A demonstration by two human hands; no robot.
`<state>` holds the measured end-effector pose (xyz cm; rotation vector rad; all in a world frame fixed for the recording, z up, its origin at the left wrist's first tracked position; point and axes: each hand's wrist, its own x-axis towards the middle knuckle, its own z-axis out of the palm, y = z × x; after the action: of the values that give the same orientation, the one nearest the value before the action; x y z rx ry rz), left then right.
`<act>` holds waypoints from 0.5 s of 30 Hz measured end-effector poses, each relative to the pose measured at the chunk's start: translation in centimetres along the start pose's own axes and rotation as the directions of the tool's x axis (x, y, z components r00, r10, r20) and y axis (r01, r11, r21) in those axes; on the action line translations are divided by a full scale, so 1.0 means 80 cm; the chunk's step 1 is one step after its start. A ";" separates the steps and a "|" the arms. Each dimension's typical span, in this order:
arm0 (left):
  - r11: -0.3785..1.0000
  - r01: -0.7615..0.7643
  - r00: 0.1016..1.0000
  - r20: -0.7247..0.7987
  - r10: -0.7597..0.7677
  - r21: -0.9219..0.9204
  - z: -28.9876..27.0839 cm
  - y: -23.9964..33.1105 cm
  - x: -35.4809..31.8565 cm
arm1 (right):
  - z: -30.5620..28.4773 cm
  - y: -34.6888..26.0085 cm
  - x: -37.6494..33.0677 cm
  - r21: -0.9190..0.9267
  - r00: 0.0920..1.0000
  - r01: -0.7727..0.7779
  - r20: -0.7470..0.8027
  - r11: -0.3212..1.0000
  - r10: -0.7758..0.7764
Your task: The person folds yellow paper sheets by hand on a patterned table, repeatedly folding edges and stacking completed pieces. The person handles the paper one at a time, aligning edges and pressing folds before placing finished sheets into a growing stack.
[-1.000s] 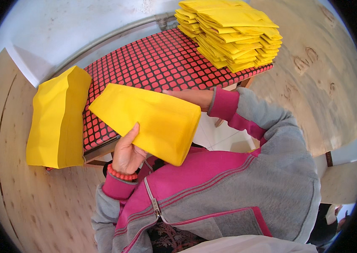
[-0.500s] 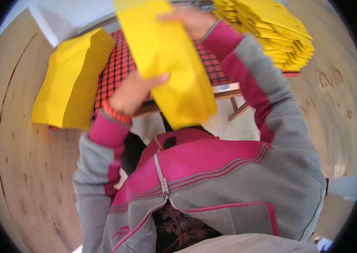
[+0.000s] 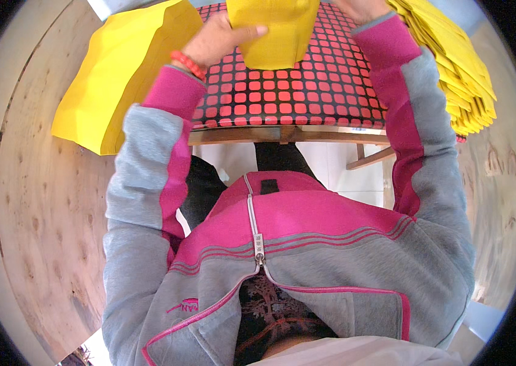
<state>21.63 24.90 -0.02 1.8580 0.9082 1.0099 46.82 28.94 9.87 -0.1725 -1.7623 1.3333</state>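
My left hand, with a red bead bracelet on its wrist, grips a flat yellow piece by its left side. The thumb lies across its face and the other fingers are mostly hidden. This piece looks like folded paper or cloth, and its far end is cut off by the upper edge. To the left lies a neat, thick stack of yellow pieces. My right hand is at the top edge, near a looser yellow pile on the right; its fingers are largely out of view.
A red-and-black checked cover lies beneath the yellow piece, over a wooden frame. Wooden boards stand at the left and the right. White floor tiles show below the frame.
The yellow piece has moved away from my body, toward the top of the view, with my left hand still on it. My right hand, formerly on its upper part, appears farther right.
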 end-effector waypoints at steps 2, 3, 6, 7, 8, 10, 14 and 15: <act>0.999 -0.006 1.000 -0.010 0.006 -0.043 0.018 -0.033 -0.006 | 0.007 0.035 -0.014 0.089 0.994 0.013 -0.111 0.996 -0.003; 0.997 -0.024 0.999 -0.031 0.021 -0.079 0.024 -0.041 -0.007 | 0.008 0.044 -0.017 0.132 0.986 0.023 -0.167 0.991 0.000; 0.996 -0.011 0.998 -0.059 0.006 -0.085 0.021 -0.036 -0.006 | 0.005 0.044 -0.009 0.085 0.987 0.017 -0.163 0.996 -0.002; 0.998 -0.009 0.998 -0.066 0.005 -0.057 0.015 -0.031 -0.001 | 0.000 0.041 -0.004 0.068 0.988 0.018 -0.152 0.998 -0.008; 0.989 0.079 0.997 -0.012 -0.081 -0.122 0.009 -0.022 0.001 | -0.003 0.035 0.001 0.028 0.989 0.018 -0.146 0.999 -0.014; 0.985 0.162 0.987 0.029 -0.161 -0.052 0.006 -0.013 -0.002 | -0.009 0.036 0.004 0.076 0.989 0.024 -0.150 0.997 -0.012; 0.913 0.271 0.961 0.026 -0.276 -0.306 0.028 -0.020 -0.033 | -0.016 0.089 -0.019 0.051 0.973 -0.146 -0.171 0.988 0.152; 0.861 0.261 0.960 0.027 -0.278 -0.436 0.035 -0.024 -0.043 | -0.018 0.111 -0.029 0.076 0.948 -0.263 -0.167 0.962 0.272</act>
<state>22.27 21.83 -3.72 1.2990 0.8515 0.9792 45.80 32.24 1.27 -0.5010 -1.5927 1.5060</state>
